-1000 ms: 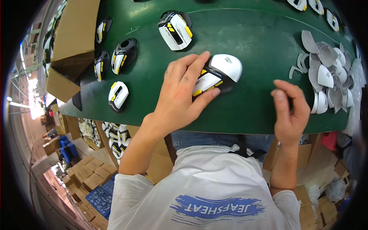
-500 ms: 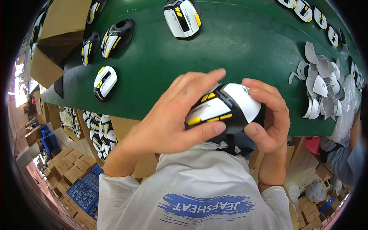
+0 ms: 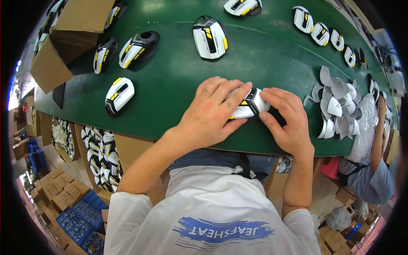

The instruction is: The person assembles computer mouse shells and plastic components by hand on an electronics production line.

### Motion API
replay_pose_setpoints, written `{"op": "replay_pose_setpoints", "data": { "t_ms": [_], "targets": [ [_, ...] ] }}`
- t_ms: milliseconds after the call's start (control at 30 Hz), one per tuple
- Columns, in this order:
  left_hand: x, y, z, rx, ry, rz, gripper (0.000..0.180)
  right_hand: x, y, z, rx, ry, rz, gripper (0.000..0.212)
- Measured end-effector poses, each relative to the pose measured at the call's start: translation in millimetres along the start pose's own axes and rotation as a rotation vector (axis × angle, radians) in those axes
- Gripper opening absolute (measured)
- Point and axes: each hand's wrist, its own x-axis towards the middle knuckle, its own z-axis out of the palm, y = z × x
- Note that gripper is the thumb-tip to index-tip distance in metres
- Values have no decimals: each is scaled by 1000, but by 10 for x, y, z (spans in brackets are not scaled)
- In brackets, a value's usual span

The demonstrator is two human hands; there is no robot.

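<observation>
A white, black and yellow plastic shell, rounded like a computer mouse, is between my two hands low over the green table. My left hand wraps over its left part, thumb along the near side, hiding much of it. With thumb and fingers, my right hand grips the white rounded right end. Whether the shell rests on the table is hidden. A similar shell lies to the left, and another shell lies farther out in front.
A pile of white and grey curved plastic pieces lies at right beside clear plastic bagging. Several shells form a row at far right. An open cardboard box stands far left. Another person's arm reaches in at right.
Both hands have lowered the shell away from my body to the table. My left fingers now cover more of its top. The view has shifted, showing more of the table's far side.
</observation>
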Motion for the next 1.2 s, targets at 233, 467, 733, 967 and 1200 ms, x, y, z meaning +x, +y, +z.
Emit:
{"op": "replay_pose_setpoints", "data": {
  "t_ms": [233,467,733,967,1200],
  "targets": [
    [43,9,4,25,26,23,84,488,-48,99,1324,232,107,32],
    [-4,-1,30,33,43,-1,82,773,-269,368,1480,310,252,37],
    [-43,-35,91,39,68,24,82,918,-302,312,1374,228,238,40],
    [2,-89,163,51,119,34,83,1063,-353,473,1151,333,9,41],
    [-49,-61,121,23,67,26,84,1206,-426,-321,1452,231,-180,49]
  ]
}}
